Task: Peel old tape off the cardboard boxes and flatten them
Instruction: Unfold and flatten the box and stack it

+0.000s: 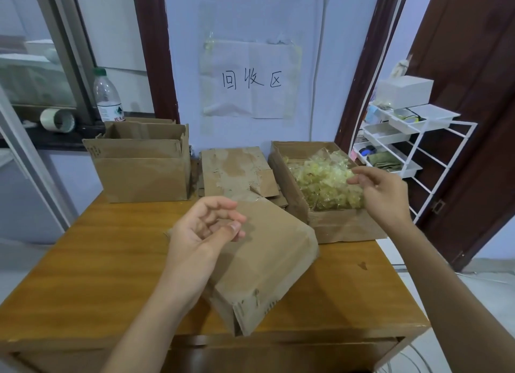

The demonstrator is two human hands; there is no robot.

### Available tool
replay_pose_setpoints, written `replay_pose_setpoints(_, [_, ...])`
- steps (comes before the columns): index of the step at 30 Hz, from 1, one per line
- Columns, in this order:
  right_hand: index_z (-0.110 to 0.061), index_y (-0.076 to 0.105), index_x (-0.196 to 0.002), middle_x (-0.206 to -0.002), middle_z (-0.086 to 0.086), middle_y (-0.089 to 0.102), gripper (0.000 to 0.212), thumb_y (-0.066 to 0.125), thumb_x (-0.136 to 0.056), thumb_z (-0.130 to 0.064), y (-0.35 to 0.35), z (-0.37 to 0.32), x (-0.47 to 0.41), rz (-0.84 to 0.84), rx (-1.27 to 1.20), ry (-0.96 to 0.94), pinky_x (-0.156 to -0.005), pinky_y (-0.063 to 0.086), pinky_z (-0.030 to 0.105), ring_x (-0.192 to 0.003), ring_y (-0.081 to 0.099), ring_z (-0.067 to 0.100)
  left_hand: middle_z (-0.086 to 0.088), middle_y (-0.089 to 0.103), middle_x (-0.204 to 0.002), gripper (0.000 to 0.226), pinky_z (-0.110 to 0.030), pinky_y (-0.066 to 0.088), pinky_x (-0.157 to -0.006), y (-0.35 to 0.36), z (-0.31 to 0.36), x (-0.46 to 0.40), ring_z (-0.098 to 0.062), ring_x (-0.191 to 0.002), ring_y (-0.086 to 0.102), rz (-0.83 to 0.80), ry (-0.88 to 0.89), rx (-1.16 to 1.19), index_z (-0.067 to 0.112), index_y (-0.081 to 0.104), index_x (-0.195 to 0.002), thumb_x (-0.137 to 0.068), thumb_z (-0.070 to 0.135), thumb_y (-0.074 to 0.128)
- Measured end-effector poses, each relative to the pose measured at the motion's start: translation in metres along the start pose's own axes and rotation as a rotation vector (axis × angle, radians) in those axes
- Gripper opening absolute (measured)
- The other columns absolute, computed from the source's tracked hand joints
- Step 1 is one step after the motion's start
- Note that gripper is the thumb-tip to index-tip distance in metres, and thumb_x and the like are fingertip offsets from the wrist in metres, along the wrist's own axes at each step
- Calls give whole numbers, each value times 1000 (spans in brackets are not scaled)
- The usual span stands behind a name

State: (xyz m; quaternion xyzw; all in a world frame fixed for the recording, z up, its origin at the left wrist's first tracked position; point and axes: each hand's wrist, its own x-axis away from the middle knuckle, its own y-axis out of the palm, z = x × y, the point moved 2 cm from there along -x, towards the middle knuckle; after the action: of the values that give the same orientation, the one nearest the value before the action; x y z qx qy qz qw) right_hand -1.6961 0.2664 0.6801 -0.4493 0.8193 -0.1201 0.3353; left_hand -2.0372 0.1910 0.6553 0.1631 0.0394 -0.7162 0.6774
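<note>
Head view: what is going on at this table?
A person is stripping tape from cardboard boxes. The right hand hangs over the box of peeled tape, fingers loose. The left hand hovers above a box lying on the wooden table. A flattened stack and open boxes stand behind.

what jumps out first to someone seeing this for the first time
The open box at the table's right, heaped with crumpled yellowish tape, the right hand over it. Next, the left hand above a closed box lying tilted at the front, and the handwritten paper sign on the wall behind.
</note>
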Motion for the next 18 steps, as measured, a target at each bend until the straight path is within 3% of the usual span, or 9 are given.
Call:
replay_pose_setpoints(2, [-16,73,-122,-97,-14,79,32,50,-104,-5,-6,-2,0,-6,-198,102,-77,50,12,-83,62,-3,-10,75,-97,24,-33,59,-82,-1,1,0,-26,-88,71,-6,0,-1,8,69,-111,-94,-8,65])
replay_pose_setpoints(4, [-18,73,-121,-105,-10,80,36,50,-100,-1,-13,-5,-2,-4,-392,186,-98,46,26,-102,62,6,-10,75,-97,24,-33,59,-82,-1,2,1,-26,-88,72,-6,3,-20,8,69,-111,-94,-7,65])
replay_pose_setpoints(9, [-6,62,-137,-116,14,77,37,43,-105,-2,-17,-13,9,-77,-759,226,-87,47,31,-96,67,20,2,76,-99,23,-34,58,-91,1,7,5,-17,-99,71,-37,144,-311,17,71,-107,-95,-2,67])
replay_pose_setpoints(12, [-2,60,-134,-117,19,75,37,33,-111,-9,-5,-23,41,-211,-960,258,-88,56,31,-100,72,23,23,70,-113,14,-34,50,-104,0,3,13,-4,-119,62,-113,223,-578,35,71,-109,-96,31,68])
replay_pose_setpoints(15, [-2,61,-132,-117,21,74,38,31,-112,-12,15,-28,81,-362,-953,271,-95,58,35,-109,71,30,34,59,-131,36,-41,28,-120,-7,-8,26,1,-137,46,-214,300,-835,45,68,-120,-90,63,61])
replay_pose_setpoints(18, [-3,65,-129,-117,18,76,35,36,-110,-8,34,-28,110,-396,-828,154,-103,52,43,-116,70,33,33,45,-151,59,-32,0,-127,-14,-18,39,4,-151,26,-326,381,-1092,48,62,-136,-85,79,59])
